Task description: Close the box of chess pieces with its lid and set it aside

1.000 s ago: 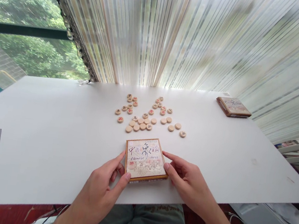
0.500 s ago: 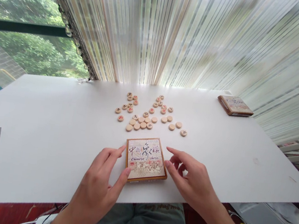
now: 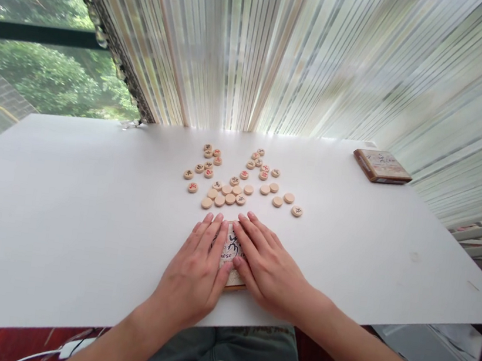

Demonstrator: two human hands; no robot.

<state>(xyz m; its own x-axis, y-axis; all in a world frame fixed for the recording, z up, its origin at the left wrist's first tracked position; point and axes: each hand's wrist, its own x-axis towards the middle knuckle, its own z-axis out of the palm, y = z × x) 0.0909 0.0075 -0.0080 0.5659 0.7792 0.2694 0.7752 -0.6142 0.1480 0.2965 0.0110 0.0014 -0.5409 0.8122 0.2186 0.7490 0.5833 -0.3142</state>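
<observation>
A square Chinese chess box (image 3: 232, 249) with a printed lid and brown edges lies flat near the table's front edge. My left hand (image 3: 198, 263) rests flat over its left part, fingers stretched out and pointing away from me. Over the right part lies my right hand (image 3: 268, 261), also flat with fingers extended. Only a middle strip of the lid shows between them; the side edges are hidden. Just beyond the fingertips, several round wooden chess pieces (image 3: 230, 199) are spread out, some blank side up, others showing red or black characters.
The white table (image 3: 84, 225) carries a second chess box (image 3: 382, 166) at its far right. A striped curtain (image 3: 240, 50) hangs along the back edge. A white power strip (image 3: 75, 348) with cables lies below on the left, and a grey panel (image 3: 426, 353) stands low on the right.
Both hands have moved inward from the box's sides and now lie flat on its lid. The box and pieces appear to stay in place; the view has shifted slightly.
</observation>
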